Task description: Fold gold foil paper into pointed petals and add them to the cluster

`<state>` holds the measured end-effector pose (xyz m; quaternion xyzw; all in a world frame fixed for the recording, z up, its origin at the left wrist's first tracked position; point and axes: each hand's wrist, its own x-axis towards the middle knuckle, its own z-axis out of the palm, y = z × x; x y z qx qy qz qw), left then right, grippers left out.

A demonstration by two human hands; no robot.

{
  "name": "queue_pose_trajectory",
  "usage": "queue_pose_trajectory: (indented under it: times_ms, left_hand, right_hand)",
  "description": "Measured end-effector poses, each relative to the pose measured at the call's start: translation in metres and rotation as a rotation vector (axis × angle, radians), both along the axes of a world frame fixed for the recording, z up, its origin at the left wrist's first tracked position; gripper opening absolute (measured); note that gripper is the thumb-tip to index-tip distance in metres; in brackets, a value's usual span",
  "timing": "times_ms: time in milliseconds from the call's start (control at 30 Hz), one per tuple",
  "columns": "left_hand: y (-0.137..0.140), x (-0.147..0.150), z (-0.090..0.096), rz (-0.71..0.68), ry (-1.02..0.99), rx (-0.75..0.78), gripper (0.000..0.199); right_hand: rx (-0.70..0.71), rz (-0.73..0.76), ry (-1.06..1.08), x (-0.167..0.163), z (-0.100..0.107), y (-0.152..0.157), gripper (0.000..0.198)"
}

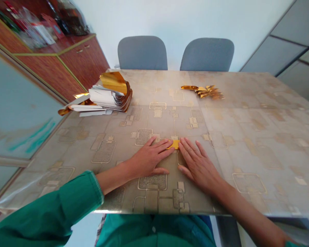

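**A wide patterned table (249, 147)**

At its far left lies a white-and-gold paper stack (105, 96). The left hand (149, 158) and the right hand (201, 168) rest flat, released, fingers extended; their fingertips touch the small gold paper (174, 144) lying between them.

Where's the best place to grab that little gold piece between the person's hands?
Probably mid-length, from above, pinching the small gold piece across its near and far edges: it lies low on the table, and the fingertips of the left hand and right hand are at its two ends.
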<state>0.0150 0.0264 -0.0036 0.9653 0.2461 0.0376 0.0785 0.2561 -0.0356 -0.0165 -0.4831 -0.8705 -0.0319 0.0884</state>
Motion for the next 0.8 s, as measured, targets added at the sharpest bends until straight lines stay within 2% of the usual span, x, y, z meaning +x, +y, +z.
queue_pose_trajectory:
  times_ms: [100,333,567,800]
  left_hand:
    - [0.001,0.0,-0.001,0.002,-0.012,-0.003,0.077]
    - [0.002,-0.004,-0.004,0.005,-0.024,-0.002,0.073]
    - [0.006,-0.024,-0.006,-0.014,0.0,0.037,0.068]
    - [0.006,-0.026,-0.005,0.011,-0.033,0.106,0.062]
  right_hand:
    - [-0.028,0.04,-0.017,-0.004,-0.001,-0.007,0.066]
    - [-0.069,0.03,0.007,0.002,-0.004,-0.007,0.06]
    - [-0.107,0.027,0.031,0.003,0.002,-0.005,0.055]
    - [-0.062,-0.007,0.037,0.011,0.005,-0.009,0.051]
